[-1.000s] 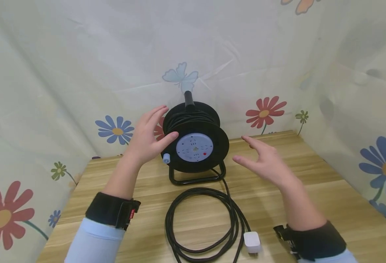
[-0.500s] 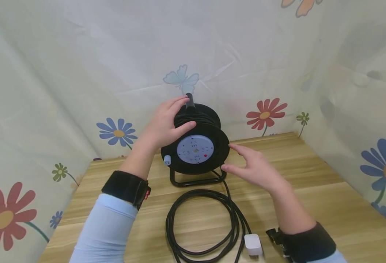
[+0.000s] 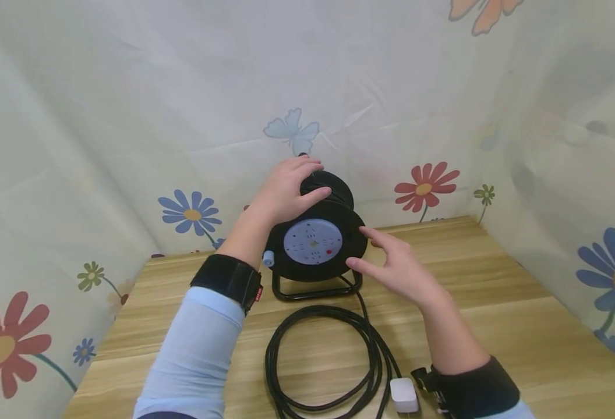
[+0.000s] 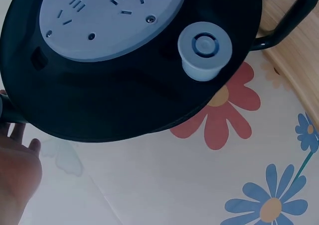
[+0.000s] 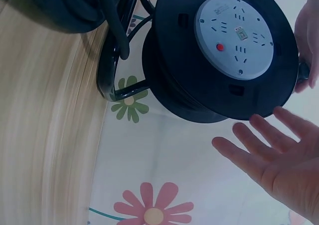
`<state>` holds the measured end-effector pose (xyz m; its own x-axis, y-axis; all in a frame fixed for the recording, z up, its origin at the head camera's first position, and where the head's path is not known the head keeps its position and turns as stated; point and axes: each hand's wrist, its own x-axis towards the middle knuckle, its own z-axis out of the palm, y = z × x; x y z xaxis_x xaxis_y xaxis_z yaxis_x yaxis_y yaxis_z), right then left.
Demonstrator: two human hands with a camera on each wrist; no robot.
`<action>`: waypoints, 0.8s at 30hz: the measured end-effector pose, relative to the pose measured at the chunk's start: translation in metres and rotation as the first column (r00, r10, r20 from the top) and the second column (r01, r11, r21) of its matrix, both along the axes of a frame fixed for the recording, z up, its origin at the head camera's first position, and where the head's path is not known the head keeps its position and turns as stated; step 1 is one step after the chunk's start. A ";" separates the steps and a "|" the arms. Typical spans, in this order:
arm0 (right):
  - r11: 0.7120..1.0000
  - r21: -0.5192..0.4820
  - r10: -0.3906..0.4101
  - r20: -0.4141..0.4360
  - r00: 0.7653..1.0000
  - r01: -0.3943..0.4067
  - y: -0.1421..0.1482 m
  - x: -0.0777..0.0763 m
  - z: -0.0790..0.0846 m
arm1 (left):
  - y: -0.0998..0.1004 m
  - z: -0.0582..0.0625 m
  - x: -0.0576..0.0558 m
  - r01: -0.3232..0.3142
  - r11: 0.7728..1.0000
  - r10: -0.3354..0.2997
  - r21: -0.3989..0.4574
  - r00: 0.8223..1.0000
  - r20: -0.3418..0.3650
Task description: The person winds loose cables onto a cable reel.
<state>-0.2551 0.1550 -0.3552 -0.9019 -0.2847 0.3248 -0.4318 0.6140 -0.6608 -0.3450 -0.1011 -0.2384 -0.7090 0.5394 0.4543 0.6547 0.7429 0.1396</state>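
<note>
A black cable reel (image 3: 313,273) stands upright on its tube frame (image 3: 315,296), its round socket plate (image 3: 313,241) facing me. A pale winding knob (image 4: 204,45) sticks out from the reel's face at the left. My left hand (image 3: 285,187) reaches over the top, with straight, relaxed fingers around the black carrying handle (image 4: 10,111), mostly hidden beneath it. Thumb and fingers stand apart there. At the reel's right rim is my right hand (image 3: 395,266), fingers straight and spread, fingertips right at the edge, palm turned toward the reel.
In front of the reel lies a loose coil of black cable (image 3: 272,364) on the wooden table (image 3: 501,302). The white plug (image 3: 404,396) at its end rests to the coil's right. A flower-printed sheet (image 3: 208,105) rises behind and at both sides.
My left hand has moved right and onto the handle at the reel's top. My right hand has come left, up to the reel's rim. Reel and coiled cable stay in place.
</note>
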 end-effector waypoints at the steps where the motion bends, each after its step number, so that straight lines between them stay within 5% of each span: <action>1: 1.000 -0.029 -0.004 -0.004 1.000 0.004 0.000 -0.001 0.000 | 0.002 0.000 -0.001 -0.018 1.000 0.018 -0.007 1.000 0.010; 9: 0.988 -0.152 -0.031 -0.028 0.999 0.026 0.001 -0.006 -0.001 | 0.021 0.010 0.001 -0.173 0.985 0.173 -0.009 0.977 0.124; 24: 0.993 -0.116 -0.034 0.029 0.999 0.037 0.006 -0.006 -0.005 | 0.020 0.000 -0.001 -0.154 0.987 0.155 -0.038 0.987 0.038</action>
